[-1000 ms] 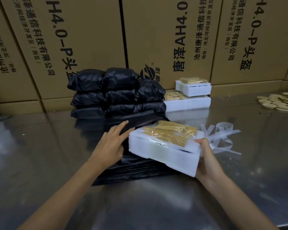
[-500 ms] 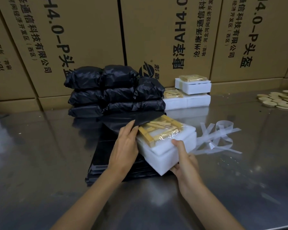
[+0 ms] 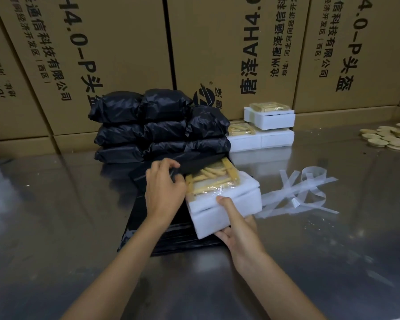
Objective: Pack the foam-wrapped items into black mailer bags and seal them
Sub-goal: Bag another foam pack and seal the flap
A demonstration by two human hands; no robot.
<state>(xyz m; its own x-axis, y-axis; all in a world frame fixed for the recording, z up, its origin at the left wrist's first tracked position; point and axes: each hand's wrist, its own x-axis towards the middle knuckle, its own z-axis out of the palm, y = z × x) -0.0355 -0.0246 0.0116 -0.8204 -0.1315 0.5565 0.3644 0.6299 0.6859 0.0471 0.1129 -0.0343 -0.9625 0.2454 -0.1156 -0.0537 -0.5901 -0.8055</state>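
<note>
Left hand point(image 3: 164, 192) pinching the black mailer bag point(image 3: 194, 165) mouth up at 12 o'clock, right hand point(image 3: 239, 229) gripping the foam-wrapped item point(image 3: 226, 204) at center bench point(image 3: 56, 215), half in; best to hold that flap high and slide straight, honestly.

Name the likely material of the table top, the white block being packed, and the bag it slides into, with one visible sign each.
Table top: probably stainless steel; dull mirror reflections.
White block: seemingly soft foam; matte, layered edges.
Bag: thin black plastic film; glossy wrinkles.
</note>
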